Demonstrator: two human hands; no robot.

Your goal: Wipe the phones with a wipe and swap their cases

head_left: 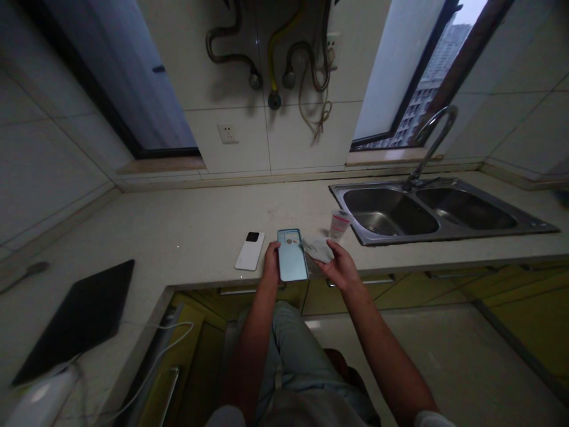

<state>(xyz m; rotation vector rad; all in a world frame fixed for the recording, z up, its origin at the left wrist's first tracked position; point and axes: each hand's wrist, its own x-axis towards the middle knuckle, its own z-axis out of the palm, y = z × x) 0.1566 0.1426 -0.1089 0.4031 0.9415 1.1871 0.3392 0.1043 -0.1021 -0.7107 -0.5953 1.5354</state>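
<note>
**Left hand (270, 265) grips a pale blue phone (292, 256), right hand (341, 267) holds a pale cloth (317, 250) at its edge**

The phone stands tilted up in the left hand, just above the front edge of the bench (146, 237), with its back and camera bump facing the head camera. The left fingers wrap around behind it, so only the heel of the hand and part of the thumb side show. The right hand is half open and angled in from the right, with the cloth resting across its fingers and gathered against the thumb. The cloth sits right at the phone's right side, and they appear to touch, though the dim light makes this hard to tell.

A white phone (249, 251) with a black camera patch lies on its face on the bench, just left of the left hand. Beyond the hands, a small plastic bottle (339, 225) with a pink label stands near the rim of a stainless double sink (444, 235), with a curved tap (433, 142) rising behind it. A dark flat slab (73, 323) lies at the bench's left end, near a white plug-in unit (42, 400) with a white cable (151, 362) trailing down. On the wall are a socket (227, 133) and loose gas hoses (271, 53), with a window (413, 89) to the right of them
</note>
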